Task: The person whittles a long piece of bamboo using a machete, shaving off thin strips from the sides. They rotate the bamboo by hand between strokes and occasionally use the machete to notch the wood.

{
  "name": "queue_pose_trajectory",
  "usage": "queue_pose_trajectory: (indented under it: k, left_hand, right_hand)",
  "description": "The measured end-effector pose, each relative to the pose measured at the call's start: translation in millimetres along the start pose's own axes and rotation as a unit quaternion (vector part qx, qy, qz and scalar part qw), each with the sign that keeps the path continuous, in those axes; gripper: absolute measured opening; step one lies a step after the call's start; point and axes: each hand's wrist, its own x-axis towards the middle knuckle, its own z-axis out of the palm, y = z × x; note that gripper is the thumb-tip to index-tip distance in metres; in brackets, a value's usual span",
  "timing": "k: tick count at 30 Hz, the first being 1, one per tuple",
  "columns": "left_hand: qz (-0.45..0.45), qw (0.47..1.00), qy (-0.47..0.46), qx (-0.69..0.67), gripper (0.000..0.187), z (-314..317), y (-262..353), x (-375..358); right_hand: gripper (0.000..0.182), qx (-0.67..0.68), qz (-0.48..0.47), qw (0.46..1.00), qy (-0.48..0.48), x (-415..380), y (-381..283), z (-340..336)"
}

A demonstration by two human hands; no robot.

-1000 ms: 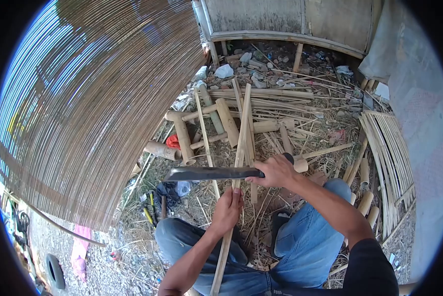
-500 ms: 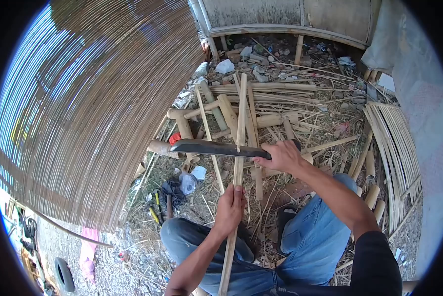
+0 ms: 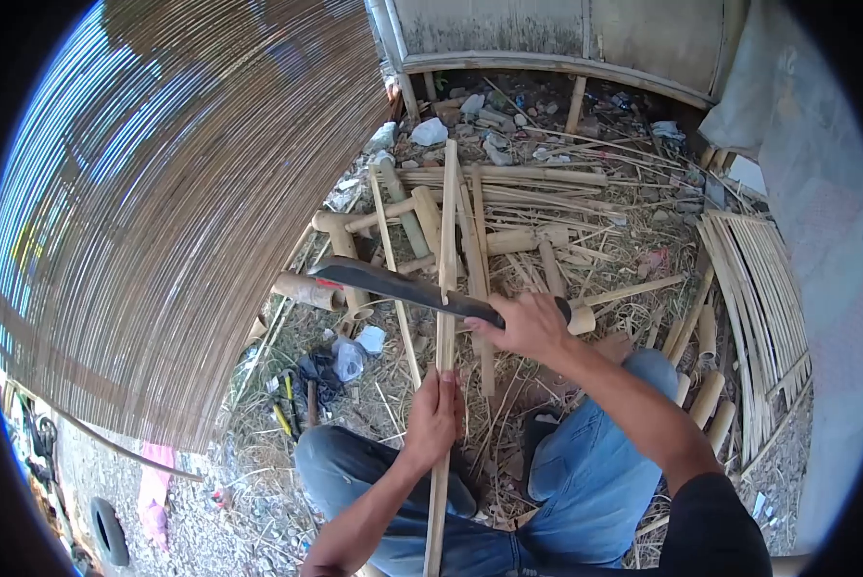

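Note:
A long pale bamboo strip (image 3: 447, 226) runs upright through the middle of the view, from between my knees to the bamboo pile. My left hand (image 3: 434, 415) is closed around it below the blade. A dark machete (image 3: 393, 282) lies across the strip, its tip to the left and tilted up. My right hand (image 3: 528, 325) grips its handle, which is mostly hidden in the fist. Blade and strip meet a little above my left hand, where a raised sliver shows on the strip.
Bamboo poles and strips (image 3: 528, 238) lie on the littered ground ahead. A slatted bamboo screen (image 3: 191, 221) hangs at the left; a bamboo slat panel (image 3: 759, 308) leans at the right. Yellow-handled pliers (image 3: 285, 404) and a black plastic bag (image 3: 324, 377) lie by my left knee.
The machete has tilted, its tip now higher than its handle. My right hand and the handle sit slightly lower. The whole view has shifted a little, so things appear further left.

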Motion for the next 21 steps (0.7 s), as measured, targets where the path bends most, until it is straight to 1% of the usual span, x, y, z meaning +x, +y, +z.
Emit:
queue_pose_trajectory:
  k: [1,2,4,5,6,8,9,10,11,12,13,14,15,16,17,18,19,20,21]
  left_hand:
    - [0.035,0.999,-0.005,0.028,0.026,-1,-1,-3]
    - [0.030,0.999,-0.006,0.037,0.026,-4,-3,-6]
    - [0.058,0.998,0.009,0.037,0.026,1,-6,1]
    - [0.059,0.998,0.010,0.036,0.026,2,-6,2]
    - [0.052,0.998,0.008,0.035,0.026,2,-5,1]
    - [0.037,0.999,0.004,0.038,0.025,0,0,-3]
    - [0.035,0.999,0.004,0.040,0.025,-2,4,-3]
    - [0.012,0.999,-0.004,0.033,0.024,-3,10,-4]
    - [-0.007,1.000,-0.014,0.027,0.024,-5,13,-5]
    - [-0.006,1.000,-0.017,0.023,0.024,-6,10,-10]
    - [-0.022,1.000,-0.011,-0.002,0.024,-6,3,-11]
    - [-0.035,0.999,-0.006,-0.024,0.024,-4,-1,-7]
    - [-0.006,1.000,-0.015,0.008,0.025,-6,-2,-9]
    - [-0.016,1.000,-0.015,0.018,0.025,-9,-5,-13]
    - [-0.016,1.000,-0.007,0.021,0.025,-8,-7,-15]
    - [-0.005,1.000,-0.001,0.017,0.025,-5,-5,-9]
    - [0.011,1.000,-0.010,0.023,0.025,-6,-5,-9]
    - [0.008,1.000,-0.009,0.020,0.025,-5,-4,-10]
    - [0.008,1.000,-0.009,0.019,0.025,-3,0,-8]
  right_hand:
    - [0.059,0.000,0.002,1.000,0.010,-7,-5,5]
    - [0.059,0.009,0.008,1.000,0.011,-15,-12,12]
    - [0.062,-0.002,-0.123,0.992,-0.029,-21,-15,12]
    - [0.062,-0.005,-0.146,0.989,-0.017,-24,-18,15]
    - [0.062,-0.003,-0.147,0.989,-0.017,-23,-18,15]
    - [0.062,0.010,-0.180,0.983,0.035,-17,-15,12]
    - [0.059,0.027,-0.146,0.989,-0.029,-2,5,14]
    - [0.059,0.030,-0.140,0.989,-0.032,6,11,11]
    - [0.058,0.013,-0.099,0.995,-0.020,13,16,7]
    - [0.057,-0.009,-0.062,0.998,-0.008,16,21,3]
    - [0.055,-0.022,-0.054,0.998,-0.012,11,19,12]
    - [0.055,-0.034,-0.063,0.997,-0.007,12,21,5]
    - [0.055,-0.025,-0.042,0.999,-0.010,6,15,4]
    - [0.055,-0.007,-0.015,1.000,-0.017,-4,6,9]
    - [0.056,0.013,-0.027,1.000,0.005,-3,6,10]
    - [0.056,0.012,-0.028,1.000,0.009,-1,5,8]
    - [0.060,0.012,-0.031,0.999,0.010,0,5,6]
    - [0.064,0.014,-0.033,0.999,0.008,-5,3,5]
    - [0.064,0.014,-0.033,0.999,0.005,-10,-1,6]
